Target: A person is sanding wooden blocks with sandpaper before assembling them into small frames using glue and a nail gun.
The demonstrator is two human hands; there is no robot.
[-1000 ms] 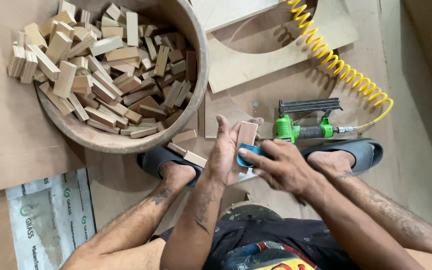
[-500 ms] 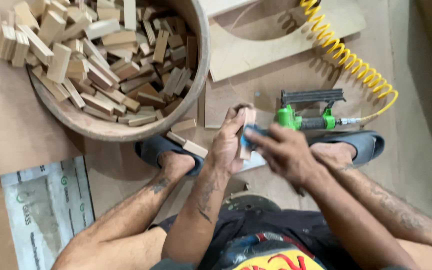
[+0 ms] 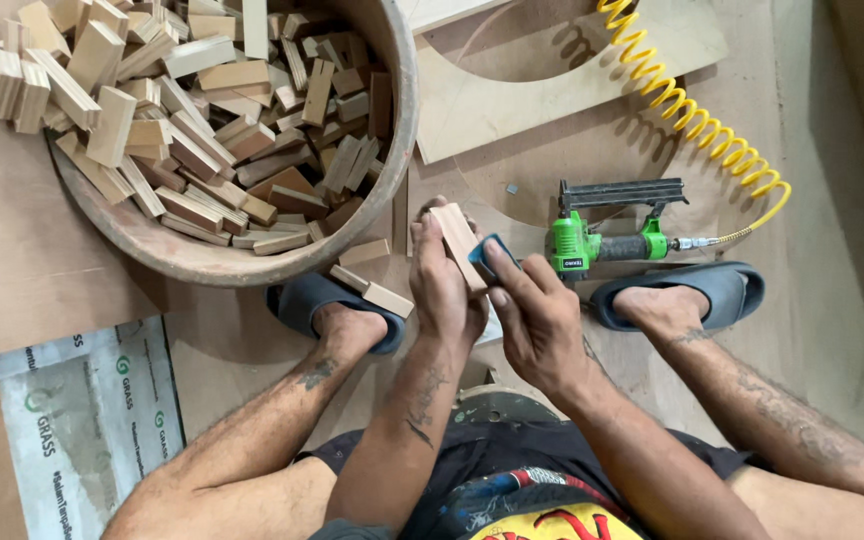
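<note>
My left hand (image 3: 442, 285) grips a small light wooden block (image 3: 458, 244), held tilted in front of me. Against the block's right side, my right hand (image 3: 537, 320) presses a small blue sanding pad (image 3: 490, 256). Both hands hover low over the floor, between my two feet in dark slippers (image 3: 324, 300). A large round wooden bowl (image 3: 392, 180), heaped with several similar wooden blocks (image 3: 192, 130), sits at the upper left, close to my left hand.
A green pneumatic nail gun (image 3: 602, 235) lies right of my hands, fed by a coiled yellow air hose (image 3: 697, 125). Loose blocks (image 3: 377, 285) lie by my left foot. Plywood sheets (image 3: 552, 80) with round cutouts cover the floor; a printed cardboard sheet (image 3: 82, 420) lies lower left.
The view has shifted slightly. My right hand has slid the blue pad along the block, which stays gripped in my left hand and has tilted a little.
</note>
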